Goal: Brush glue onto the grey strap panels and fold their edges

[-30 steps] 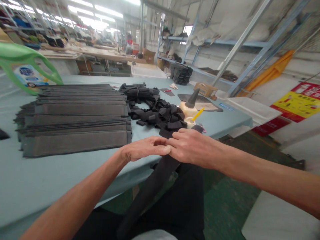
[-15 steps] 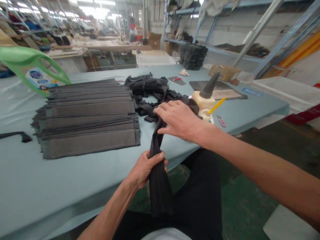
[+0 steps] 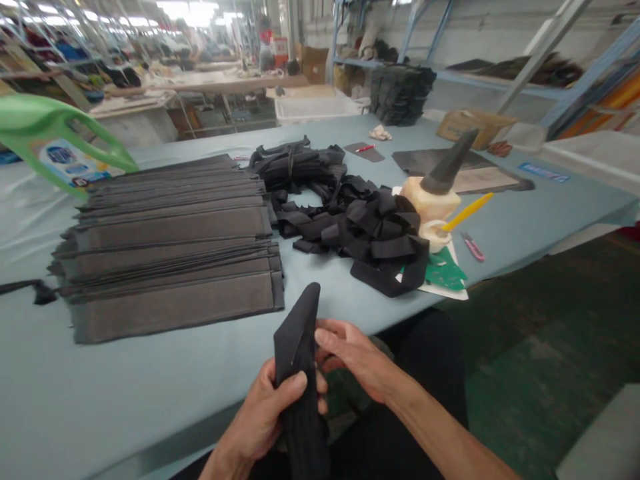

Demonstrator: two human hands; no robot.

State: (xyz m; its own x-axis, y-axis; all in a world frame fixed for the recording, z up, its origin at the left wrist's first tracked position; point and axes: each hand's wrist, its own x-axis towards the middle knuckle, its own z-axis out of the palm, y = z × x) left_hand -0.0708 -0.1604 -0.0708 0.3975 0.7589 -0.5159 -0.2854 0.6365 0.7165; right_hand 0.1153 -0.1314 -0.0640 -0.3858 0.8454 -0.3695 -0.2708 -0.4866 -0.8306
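Note:
I hold a long black fabric strip (image 3: 296, 333) upright in front of my lap, at the near edge of the pale blue table (image 3: 125, 387). My left hand (image 3: 267, 413) is wrapped round the strip's lower part, thumb across its front. My right hand (image 3: 350, 357) touches the strip's right edge with curled fingers. On the table beyond lies a wide stack of grey-black fabric panels (image 3: 170, 247). To its right sits a heap of short black strips (image 3: 360, 223).
A cream glue bottle with a dark cone tip (image 3: 435, 187), a small pot with a yellow brush (image 3: 440, 233), a pink cutter (image 3: 473, 247) and a green card (image 3: 443, 270) lie at the right. A green plastic handle (image 3: 55, 130) stands far left. Shelving rises behind.
My right hand drew back from the heap of strips to the strip's end near my lap. Both hands and the strip came closer to me, and the strip's top now stands free.

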